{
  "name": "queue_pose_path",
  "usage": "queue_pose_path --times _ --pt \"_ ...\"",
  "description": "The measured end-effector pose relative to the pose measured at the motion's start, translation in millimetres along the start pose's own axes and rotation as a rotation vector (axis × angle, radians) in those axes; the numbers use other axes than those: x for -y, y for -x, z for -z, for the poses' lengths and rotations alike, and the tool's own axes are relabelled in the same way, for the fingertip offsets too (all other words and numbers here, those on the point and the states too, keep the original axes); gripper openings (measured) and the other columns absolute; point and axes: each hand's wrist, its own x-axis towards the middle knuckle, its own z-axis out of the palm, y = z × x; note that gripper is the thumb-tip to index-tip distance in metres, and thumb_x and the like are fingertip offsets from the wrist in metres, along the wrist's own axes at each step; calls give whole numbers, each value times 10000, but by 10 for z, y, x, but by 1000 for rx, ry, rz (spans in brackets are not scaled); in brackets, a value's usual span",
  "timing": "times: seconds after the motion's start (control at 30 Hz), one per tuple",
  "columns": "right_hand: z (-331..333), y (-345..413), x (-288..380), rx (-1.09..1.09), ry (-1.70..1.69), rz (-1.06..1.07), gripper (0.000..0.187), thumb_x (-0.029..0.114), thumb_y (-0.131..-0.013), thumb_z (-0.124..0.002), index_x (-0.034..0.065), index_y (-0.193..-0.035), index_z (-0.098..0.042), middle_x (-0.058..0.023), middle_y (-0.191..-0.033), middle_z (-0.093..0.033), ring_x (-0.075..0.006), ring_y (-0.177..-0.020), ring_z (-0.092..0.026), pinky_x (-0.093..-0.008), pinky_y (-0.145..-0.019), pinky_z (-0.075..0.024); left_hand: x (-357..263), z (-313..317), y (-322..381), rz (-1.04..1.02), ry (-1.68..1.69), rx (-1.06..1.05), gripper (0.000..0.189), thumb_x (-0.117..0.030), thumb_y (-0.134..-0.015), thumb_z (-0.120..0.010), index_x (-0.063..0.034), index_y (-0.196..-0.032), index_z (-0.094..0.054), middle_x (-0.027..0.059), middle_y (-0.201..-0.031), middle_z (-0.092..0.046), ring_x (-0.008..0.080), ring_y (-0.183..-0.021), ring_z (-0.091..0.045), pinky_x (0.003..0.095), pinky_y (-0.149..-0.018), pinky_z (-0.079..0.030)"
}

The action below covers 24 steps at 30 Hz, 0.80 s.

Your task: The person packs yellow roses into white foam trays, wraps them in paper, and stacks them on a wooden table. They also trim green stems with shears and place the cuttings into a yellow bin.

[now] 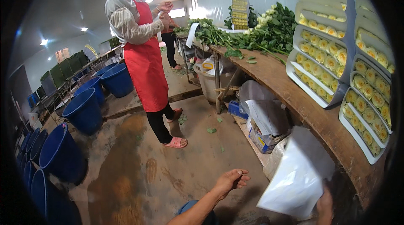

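Observation:
My right hand [325, 198], partly hidden, grips the lower right edge of a glossy white sheet [292, 182]. Motion blurs the sheet, and whether it is paper or plastic I cannot tell. It hangs tilted beside the wooden workbench [265, 72]. Left of the sheet, my left hand [233, 180] is held over the floor with nothing in it, its fingers loosely bent and apart from the sheet. On the bench's right part, bunches of pale yellow roses [318, 56] in white corrugated wrapping lie stacked, more wrapped roses [367, 108] beside them.
A person in a red apron [145, 73] stands ahead; another person [169, 45] is farther back. Blue buckets [63, 155] line the left side. Leafy rose stems [271, 32] cover the bench's far part. Below it are a large tub [206, 81] and a cardboard box [262, 139].

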Motion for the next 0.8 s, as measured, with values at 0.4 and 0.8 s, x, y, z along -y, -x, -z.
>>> queue_pose_path --times 0.4,0.8 --pt "645 -541 -231 -66 499 181 314 170 -940 -596 39 -1226 -609 -104 -1202 -632 -222 -1109 -591 -359 -991 -460 -565 617 -1729 -194 -560 -97 392 -440 -971 -565 -88 -1138 -604 36 -901 -617 184 -804 -604 366 -712 -548" --pt "1120 -696 -367 -153 -7 -40 263 195 -955 -569 58 -1173 -625 -58 -1138 -643 -194 -1043 -609 -329 -952 -481 -719 -206 -2906 -245 -585 -487 448 -344 -854 -744 0 -1121 -638 113 -947 -669 255 -758 -655 385 -632 -566"
